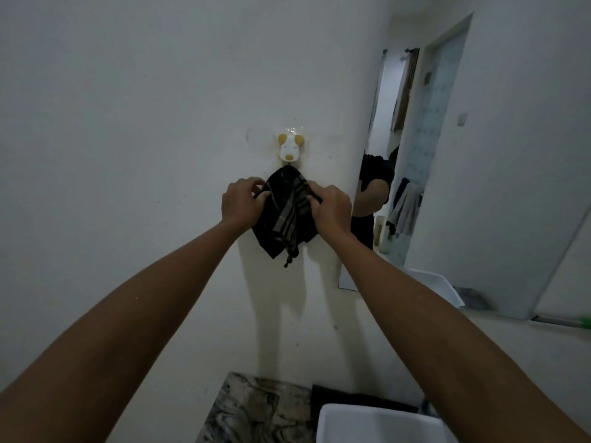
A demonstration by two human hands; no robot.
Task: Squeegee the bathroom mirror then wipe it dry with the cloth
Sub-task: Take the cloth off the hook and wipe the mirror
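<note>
Two bare forearms reach up from the lower corners toward a pale wall (128, 123). The left hand (241, 203) pinches the left edge of the cloth (284, 215), its fingers (256, 187) clenched on a dark fold or loop there. The cloth is dark, nearly black, with a band of pale grey stripes running down its middle and a short frayed tassel hanging from its bottom corner. It hangs as a diamond, its top corner right under a small wall hook (290, 148) shaped like a white animal face with tan ears and a tan nose; whether the corner is caught on the hook cannot be told. The cloth lies flat against the wall, between the two hands. The right hand (331, 207) grips the cloth's right edge, fingers curled tight into the fabric.

Further right, the bathroom mirror (447, 155) is fixed to the wall, its left edge just beside the right hand. It reflects a person's dark sleeve and arm, a doorway, and clothes hanging in the room behind.

Below, at the bottom edge, the marbled desk (256, 407) shows its left part bare. A white basin (377, 423) sits toward its right edge; what lies inside it cannot be seen. A dark strip lies behind the basin's rim.
</note>
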